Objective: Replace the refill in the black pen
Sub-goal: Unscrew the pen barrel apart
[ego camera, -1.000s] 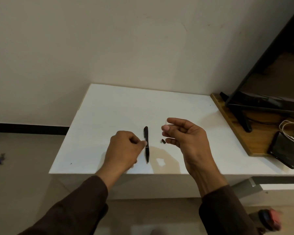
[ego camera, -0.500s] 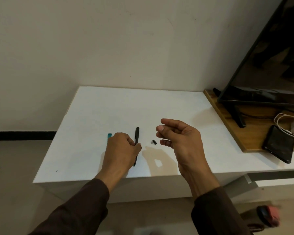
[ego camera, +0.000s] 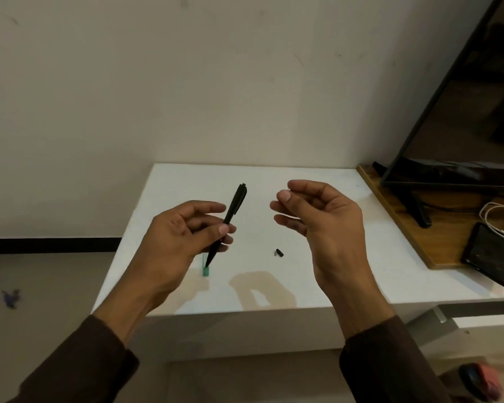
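Note:
The black pen [ego camera: 234, 210] is lifted off the white table [ego camera: 317, 274], tilted with its clip end up and away from me. My left hand [ego camera: 184, 242] grips it near the lower half between thumb and fingers. A small green-ended piece [ego camera: 206, 270] lies on the table right under the pen's lower tip. A tiny black pen part [ego camera: 278, 253] lies on the table between my hands. My right hand [ego camera: 317, 216] hovers to the right with thumb and forefinger pinched on something very thin, too small to tell what.
A wooden board [ego camera: 437, 228] lies at the table's right with a monitor [ego camera: 463, 112] standing on it, a black phone [ego camera: 490, 254] and a white cable [ego camera: 498, 216]. The wall is just behind the table. The floor drops off on the left.
My left hand has picked the pen up off the table and tilted it upright. The green piece, earlier hidden by the hand, now shows. My right hand stayed pinched.

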Demonstrator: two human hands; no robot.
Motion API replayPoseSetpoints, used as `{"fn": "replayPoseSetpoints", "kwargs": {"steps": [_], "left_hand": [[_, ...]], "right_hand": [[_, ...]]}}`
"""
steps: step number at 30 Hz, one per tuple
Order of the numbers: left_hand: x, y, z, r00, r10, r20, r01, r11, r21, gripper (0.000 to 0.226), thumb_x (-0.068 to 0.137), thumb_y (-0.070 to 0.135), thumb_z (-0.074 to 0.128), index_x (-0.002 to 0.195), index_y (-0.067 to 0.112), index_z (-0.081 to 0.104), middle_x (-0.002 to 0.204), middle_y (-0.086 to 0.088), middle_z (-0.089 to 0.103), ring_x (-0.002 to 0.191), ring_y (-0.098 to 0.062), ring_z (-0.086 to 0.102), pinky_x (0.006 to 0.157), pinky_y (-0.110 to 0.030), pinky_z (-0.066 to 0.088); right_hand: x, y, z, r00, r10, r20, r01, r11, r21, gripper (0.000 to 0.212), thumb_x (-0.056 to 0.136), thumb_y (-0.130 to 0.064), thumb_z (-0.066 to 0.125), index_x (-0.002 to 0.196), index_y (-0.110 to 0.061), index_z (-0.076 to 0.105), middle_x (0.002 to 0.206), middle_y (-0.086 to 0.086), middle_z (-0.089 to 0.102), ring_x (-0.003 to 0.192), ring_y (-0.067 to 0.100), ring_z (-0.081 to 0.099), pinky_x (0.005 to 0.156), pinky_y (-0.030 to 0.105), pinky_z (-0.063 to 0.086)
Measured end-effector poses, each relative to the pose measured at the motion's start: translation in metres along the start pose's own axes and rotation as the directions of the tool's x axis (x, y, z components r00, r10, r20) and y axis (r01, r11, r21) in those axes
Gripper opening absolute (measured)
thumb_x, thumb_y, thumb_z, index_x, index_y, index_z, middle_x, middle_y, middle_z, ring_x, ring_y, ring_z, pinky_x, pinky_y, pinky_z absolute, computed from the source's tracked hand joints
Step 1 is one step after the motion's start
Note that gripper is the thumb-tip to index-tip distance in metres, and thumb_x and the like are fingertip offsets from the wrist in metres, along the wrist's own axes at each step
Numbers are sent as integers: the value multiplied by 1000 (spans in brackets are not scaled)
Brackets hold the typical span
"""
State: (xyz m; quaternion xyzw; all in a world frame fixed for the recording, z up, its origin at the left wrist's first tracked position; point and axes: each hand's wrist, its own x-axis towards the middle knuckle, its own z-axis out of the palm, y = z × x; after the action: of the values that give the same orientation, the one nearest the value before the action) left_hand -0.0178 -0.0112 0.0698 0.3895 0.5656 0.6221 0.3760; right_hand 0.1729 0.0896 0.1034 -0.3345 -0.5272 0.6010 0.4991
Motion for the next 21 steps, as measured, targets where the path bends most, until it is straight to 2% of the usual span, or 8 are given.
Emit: {"fn": "replayPoseSetpoints", "kwargs": {"steps": [4, 8, 10, 12, 13, 16, 21], "left_hand": [[-10, 11, -4, 995, 61, 81, -56, 997, -55, 33, 96, -4, 62, 118, 16, 77, 98, -14, 79, 84, -30, 76, 73, -37, 65], [-14, 18, -9, 989, 98, 111, -90, 993, -72, 31, 100, -2, 58, 112, 17, 79, 93, -10, 76, 74, -24, 69, 66, -30, 59], [-14, 21, -11, 990, 97, 99, -92, 994, -54, 26, 100, 4, 60, 108, 19, 79, 88, -13, 73, 69, -24, 62, 61, -28, 55], [-15, 22, -12, 991, 88, 97, -86, 996, -25, 17, 96, 18, 65, 104, 18, 79, 86, -23, 68, 67, -27, 57, 58, -27, 52], [-16, 22, -12, 991, 87, 102, -86, 996, -15, 19, 91, 25, 67, 104, 17, 79, 85, -25, 67, 65, -26, 56, 57, -26, 51], [-18, 23, -12, 989, 89, 121, -91, 996, 13, 29, 84, 35, 70, 105, 18, 80, 78, -11, 70, 60, -18, 56, 55, -23, 50], [-20, 27, -11, 987, 107, 124, -108, 994, 9, 22, 84, 27, 69, 101, 22, 82, 70, -1, 72, 57, -9, 61, 54, -19, 51]], "right_hand": [[-10, -13, 20, 994, -107, 18, 106, 994, 30, 16, 89, -4, 75, 105, -8, 73, 91, 12, 80, 82, 27, 80, 75, 37, 65], [-16, -21, 35, 979, -201, 20, 200, 979, 44, 15, 90, -5, 75, 104, -9, 72, 92, 14, 79, 80, 27, 80, 74, 34, 65], [-18, -21, 40, 976, -219, 13, 218, 975, 50, 14, 89, -6, 75, 103, -9, 72, 93, 14, 79, 81, 26, 80, 74, 34, 64], [-19, -19, 43, 977, -211, -4, 211, 975, 68, 14, 89, -5, 75, 103, -7, 72, 93, 15, 78, 81, 27, 80, 74, 34, 64], [-19, -18, 43, 978, -207, -14, 207, 976, 73, 14, 89, -5, 75, 103, -7, 72, 93, 15, 78, 81, 27, 80, 74, 33, 64], [-18, -15, 44, 979, -199, -35, 201, 977, 67, 15, 89, -4, 74, 104, -6, 71, 93, 16, 78, 81, 27, 80, 73, 31, 64], [-18, -14, 45, 981, -188, -35, 191, 978, 87, 15, 88, -5, 75, 102, -4, 71, 93, 18, 77, 78, 27, 80, 69, 28, 63]]}}
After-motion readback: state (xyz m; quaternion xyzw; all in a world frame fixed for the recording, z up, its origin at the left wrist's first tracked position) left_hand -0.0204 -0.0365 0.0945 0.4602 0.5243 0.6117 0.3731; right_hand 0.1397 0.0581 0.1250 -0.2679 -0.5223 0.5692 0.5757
